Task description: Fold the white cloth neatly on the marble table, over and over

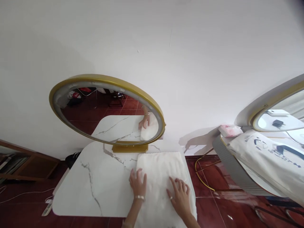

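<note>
A white cloth (158, 183), with a finely toothed far edge, lies flat on the right part of the marble-patterned table (76, 186). My left hand (138, 183), with a bracelet at the wrist, rests at the cloth's left edge, fingers spread. On the right half of the cloth lies my right hand (180, 197), its fingers apart and a ring on one of them. Neither hand grips anything. The near end of the cloth runs out of view at the bottom.
A gold-framed oval mirror (106, 109) stands on its gold base (130, 148) behind the cloth. To the right, a second table holds a tissue pack (230, 130), a printed white bag (266, 152) and another mirror (280, 107). A power strip (47, 207) lies on the floor at left.
</note>
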`<state>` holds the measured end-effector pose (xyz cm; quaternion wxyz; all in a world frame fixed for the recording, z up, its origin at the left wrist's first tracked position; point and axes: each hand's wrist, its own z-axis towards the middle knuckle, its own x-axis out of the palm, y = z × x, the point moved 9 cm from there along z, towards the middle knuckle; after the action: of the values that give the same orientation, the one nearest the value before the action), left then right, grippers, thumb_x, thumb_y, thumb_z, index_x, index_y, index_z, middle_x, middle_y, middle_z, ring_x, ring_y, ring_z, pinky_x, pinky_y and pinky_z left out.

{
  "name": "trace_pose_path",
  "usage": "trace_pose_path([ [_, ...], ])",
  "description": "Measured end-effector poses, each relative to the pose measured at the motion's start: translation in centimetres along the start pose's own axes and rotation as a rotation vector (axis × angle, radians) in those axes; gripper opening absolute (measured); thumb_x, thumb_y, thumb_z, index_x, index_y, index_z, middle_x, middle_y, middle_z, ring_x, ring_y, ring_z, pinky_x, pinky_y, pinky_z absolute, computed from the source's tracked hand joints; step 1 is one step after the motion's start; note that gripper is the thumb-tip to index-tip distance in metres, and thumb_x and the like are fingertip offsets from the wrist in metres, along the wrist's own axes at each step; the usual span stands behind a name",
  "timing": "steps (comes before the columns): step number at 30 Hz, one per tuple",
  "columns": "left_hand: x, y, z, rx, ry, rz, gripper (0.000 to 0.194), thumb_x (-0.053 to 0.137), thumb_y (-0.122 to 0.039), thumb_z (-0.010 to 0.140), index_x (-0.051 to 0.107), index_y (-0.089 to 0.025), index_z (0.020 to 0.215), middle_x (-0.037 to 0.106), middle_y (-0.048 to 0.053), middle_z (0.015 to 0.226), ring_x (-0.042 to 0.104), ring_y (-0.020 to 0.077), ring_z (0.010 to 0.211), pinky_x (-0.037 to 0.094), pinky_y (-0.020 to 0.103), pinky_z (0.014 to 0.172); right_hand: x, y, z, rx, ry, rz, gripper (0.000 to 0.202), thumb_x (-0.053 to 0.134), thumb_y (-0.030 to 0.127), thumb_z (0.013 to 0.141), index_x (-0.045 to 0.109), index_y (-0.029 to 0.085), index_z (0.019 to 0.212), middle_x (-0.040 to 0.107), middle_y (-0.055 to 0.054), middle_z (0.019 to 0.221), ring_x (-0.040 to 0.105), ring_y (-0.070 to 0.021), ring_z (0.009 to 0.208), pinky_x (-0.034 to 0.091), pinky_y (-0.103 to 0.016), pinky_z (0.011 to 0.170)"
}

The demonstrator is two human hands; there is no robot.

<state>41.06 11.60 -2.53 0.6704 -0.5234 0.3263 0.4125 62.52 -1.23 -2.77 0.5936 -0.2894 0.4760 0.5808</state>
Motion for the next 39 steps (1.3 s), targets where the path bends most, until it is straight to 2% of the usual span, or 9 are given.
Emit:
trace_pose_path([
  [3,0.7,0.2,6.6,-0.030,0.056,-0.111,0.027,0.051,-0.036,0.082,0.072,-0.019,0.083,0.068,0.010,0.091,0.065,0.0278,0.086,0.052,0.048,0.078,1.1,-0.9,3.3,0.093,-0.022,0.007,0.044,0.035,0.045,0.093,0.054,0.023,0.125,0.056,-0.012,0.115,0.051,-0.0271,0.108,0.038,-0.046,0.091],
  [6,0.5,-0.7,9.8,0.100,0.107,-0.187,0.028,0.048,-0.035,0.085,0.072,-0.022,0.077,0.067,0.003,0.081,0.063,0.0160,0.068,0.054,0.032,0.069,1.6,-0.4,5.9,0.101,-0.075,-0.029,0.047,0.031,0.044,0.094,0.050,0.020,0.130,0.043,-0.014,0.135,0.038,-0.0288,0.126,0.031,-0.048,0.102],
  [9,-0.9,-0.3,10.3,0.201,0.096,-0.224,0.032,0.042,-0.034,0.090,0.071,-0.024,0.087,0.065,0.003,0.092,0.063,0.0148,0.077,0.053,0.028,0.073,2.8,1.5,7.0,0.086,-0.042,-0.080,0.049,0.030,0.041,0.095,0.042,0.021,0.138,0.031,-0.012,0.146,0.025,-0.0272,0.136,0.023,-0.049,0.108],
  [12,-1.7,0.6,10.2,0.231,0.038,-0.195,0.036,0.033,-0.028,0.093,0.068,-0.021,0.101,0.062,0.010,0.105,0.059,0.0230,0.100,0.050,0.040,0.088,4.9,4.0,7.4,0.106,0.030,-0.100,0.052,0.034,0.046,0.092,0.041,0.026,0.140,0.036,-0.012,0.143,0.030,-0.0285,0.133,0.024,-0.050,0.106],
  [15,-0.6,0.2,9.4,0.302,0.038,-0.176,0.041,0.039,-0.030,0.090,0.055,-0.017,0.126,0.051,0.014,0.133,0.044,0.0285,0.126,0.040,0.048,0.101,6.6,6.3,8.5,0.153,0.052,-0.104,0.057,0.036,0.053,0.090,0.036,0.028,0.142,0.042,-0.013,0.138,0.034,-0.0312,0.130,0.025,-0.053,0.104],
  [20,2.3,-1.2,7.6,0.548,0.112,-0.064,0.063,0.041,-0.036,0.090,0.022,-0.017,0.147,0.023,0.011,0.154,0.021,0.0262,0.141,0.026,0.045,0.113,7.3,9.5,10.7,0.100,0.013,-0.110,0.062,0.029,0.040,0.095,0.005,0.026,0.150,0.020,-0.010,0.153,0.018,-0.0279,0.140,0.015,-0.055,0.109],
  [25,1.4,2.0,8.8,0.551,0.133,-0.002,0.065,0.038,-0.036,0.092,0.012,-0.019,0.149,0.018,0.009,0.155,0.018,0.0253,0.142,0.023,0.045,0.114,7.8,13.3,12.1,0.039,0.079,-0.086,0.064,0.029,0.035,0.096,-0.003,0.024,0.149,0.012,-0.008,0.155,0.012,-0.0243,0.142,0.014,-0.051,0.112],
  [35,-2.8,13.1,14.1,0.448,0.090,0.064,0.066,0.039,-0.039,0.092,0.011,-0.020,0.149,0.017,0.011,0.155,0.018,0.0266,0.142,0.027,0.047,0.112,11.0,25.7,15.6,-0.103,0.078,0.017,0.067,0.036,0.032,0.094,0.002,0.019,0.150,0.010,-0.009,0.155,0.007,-0.0264,0.143,0.014,-0.050,0.113],
  [39,-3.0,13.1,14.3,0.569,0.111,0.026,0.059,0.033,-0.029,0.094,0.012,-0.022,0.149,0.026,0.008,0.153,0.019,0.0227,0.142,0.027,0.043,0.113,11.6,26.3,16.0,-0.088,0.080,0.016,0.063,0.037,0.034,0.094,0.011,0.022,0.150,0.014,-0.007,0.155,0.010,-0.0243,0.142,0.014,-0.046,0.113],
])
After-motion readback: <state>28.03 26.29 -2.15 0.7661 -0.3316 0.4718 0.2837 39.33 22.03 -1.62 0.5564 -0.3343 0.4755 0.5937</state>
